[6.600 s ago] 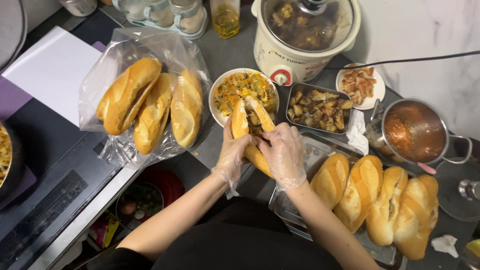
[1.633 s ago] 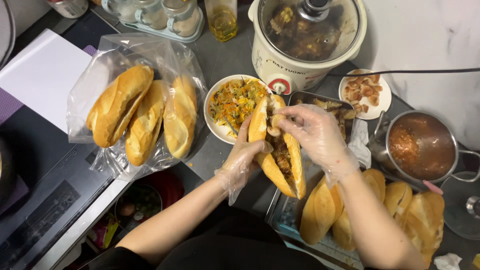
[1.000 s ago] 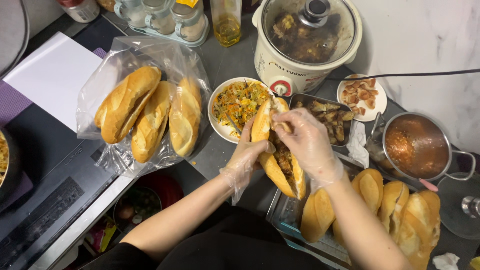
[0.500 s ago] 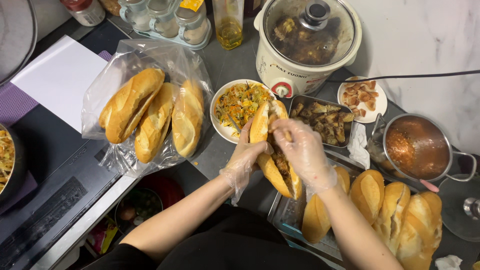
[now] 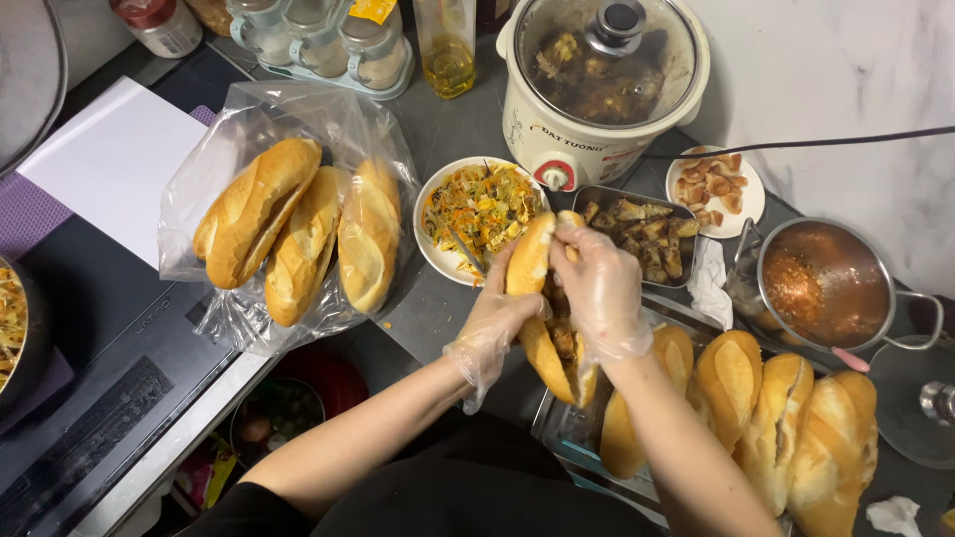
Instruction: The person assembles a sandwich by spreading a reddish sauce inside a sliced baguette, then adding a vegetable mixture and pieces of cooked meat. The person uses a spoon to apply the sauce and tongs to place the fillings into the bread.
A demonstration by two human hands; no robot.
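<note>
My left hand [image 5: 489, 328], in a clear plastic glove, holds a split baguette [image 5: 531, 261] open from its left side. My right hand [image 5: 601, 293], also gloved, rests its fingers on the top end of the roll, over the brown filling inside. The sandwich is held upright above the counter, just in front of a white plate of shredded vegetable salad [image 5: 481, 204] and a metal tray of browned chunks [image 5: 645, 227]. Part of the filling is hidden by my right hand.
A clear bag with three baguettes [image 5: 298, 229] lies at left. Several more rolls [image 5: 756, 398] lie in a tray at lower right. A slow cooker [image 5: 597, 80], a small plate of meat pieces [image 5: 718, 184], a pot of red sauce [image 5: 824, 283] and jars [image 5: 318, 40] stand behind.
Earlier both hands held the roll lower by the plate. It has since been opened and filled, and my right hand has moved from the tray side onto the sandwich's top.
</note>
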